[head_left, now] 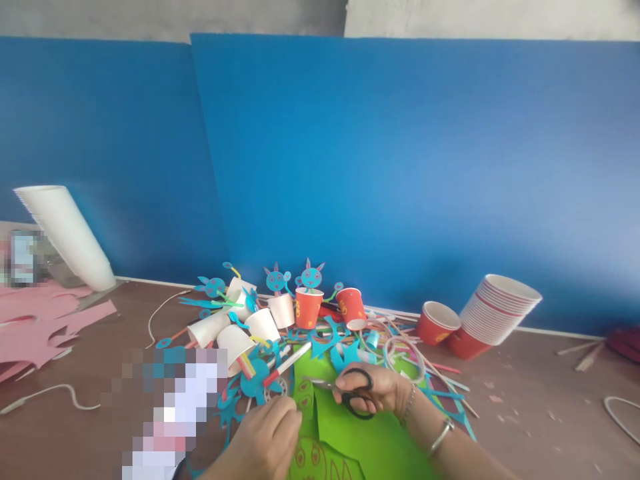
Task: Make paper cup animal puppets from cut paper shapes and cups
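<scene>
My right hand [385, 388] grips black-handled scissors [324, 385], with fingers in the loops and the blades pointing left over a sheet of bright green paper [373, 437]. A cut separates a strip on the sheet's left from the larger part. Red-brown drawings of small ovals and a long-eared animal face [310, 457] mark the green paper. My left hand [273, 433] is closed at the paper's left edge, its fingertips pinching there, partly hidden. Just beyond the blades lies a white marker with a red end [287, 365].
Blue paper scraps [327, 339], straws and white and red paper cups [309, 308] crowd the back, some bearing blue animal cutouts. Stacked cups [495, 313] lean at right, and a tall white stack [67, 237] leans at left. Pink paper [45, 320] and a white cable [70, 389] lie left. A blue panel [400, 167] stands behind.
</scene>
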`<state>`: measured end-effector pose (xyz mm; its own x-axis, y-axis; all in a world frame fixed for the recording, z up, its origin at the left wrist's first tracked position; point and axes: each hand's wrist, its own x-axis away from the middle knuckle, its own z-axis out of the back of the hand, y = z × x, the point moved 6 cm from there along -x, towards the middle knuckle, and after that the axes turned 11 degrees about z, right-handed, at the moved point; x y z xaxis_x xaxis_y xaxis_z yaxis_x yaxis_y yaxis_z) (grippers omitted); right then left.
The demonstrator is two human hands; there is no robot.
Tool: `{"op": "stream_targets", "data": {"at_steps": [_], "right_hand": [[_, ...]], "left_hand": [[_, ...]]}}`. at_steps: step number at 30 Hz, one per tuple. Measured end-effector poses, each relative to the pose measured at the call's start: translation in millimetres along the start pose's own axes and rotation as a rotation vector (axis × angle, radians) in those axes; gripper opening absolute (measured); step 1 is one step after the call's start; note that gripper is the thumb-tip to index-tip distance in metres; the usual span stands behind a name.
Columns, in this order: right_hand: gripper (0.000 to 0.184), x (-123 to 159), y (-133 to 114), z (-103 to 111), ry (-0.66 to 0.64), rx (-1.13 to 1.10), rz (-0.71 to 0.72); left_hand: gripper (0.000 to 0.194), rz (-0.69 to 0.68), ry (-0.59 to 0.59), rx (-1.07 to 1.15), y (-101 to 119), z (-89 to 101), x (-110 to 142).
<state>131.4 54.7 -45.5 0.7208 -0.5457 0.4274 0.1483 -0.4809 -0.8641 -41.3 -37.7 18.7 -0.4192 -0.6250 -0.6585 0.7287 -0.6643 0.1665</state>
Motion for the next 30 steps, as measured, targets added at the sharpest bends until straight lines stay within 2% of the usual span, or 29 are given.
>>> {"op": "stream_targets", "data": {"at_steps": [6, 10, 12, 15, 22, 27, 28, 30], "right_hand": [[0.034, -9, -16, 2, -0.117, 0.118, -0.070], [0.034, -20, -29, 4, -0.193, 0.205, -0.089], [0.036, -22, -32, 5, -0.225, 0.250, -0.101], [0.037, -22, -34, 7, -0.256, 0.307, -0.121], [0.041, -28, -30, 2, -0.293, 0.366, -0.164], [0.040, -29, -26, 2, -0.251, 0.370, -0.111], [0.040, -25, -25, 2, -0.245, 0.365, -0.098], [0.041, -14, -23, -2, -0.249, 0.353, -0.077]], "left_hand": [[0.025, -0.046, 0.045, 0.045, 1, -10.6, 6], [0.023, -0.039, 0.017, 0.047, -2, -15.0, 9], [0.025, -0.036, 0.040, 0.043, -5, -15.9, 11], [0.027, -0.059, 0.089, 0.034, -9, -19.1, 14], [0.031, -0.142, 0.111, 0.036, -6, -27.5, 13], [0.030, -0.133, 0.042, 0.088, -1, -13.3, 5], [0.029, -0.113, 0.030, 0.104, -1, -7.0, 3], [0.027, -0.022, -0.069, 0.128, -5, 1.1, -2]]}}
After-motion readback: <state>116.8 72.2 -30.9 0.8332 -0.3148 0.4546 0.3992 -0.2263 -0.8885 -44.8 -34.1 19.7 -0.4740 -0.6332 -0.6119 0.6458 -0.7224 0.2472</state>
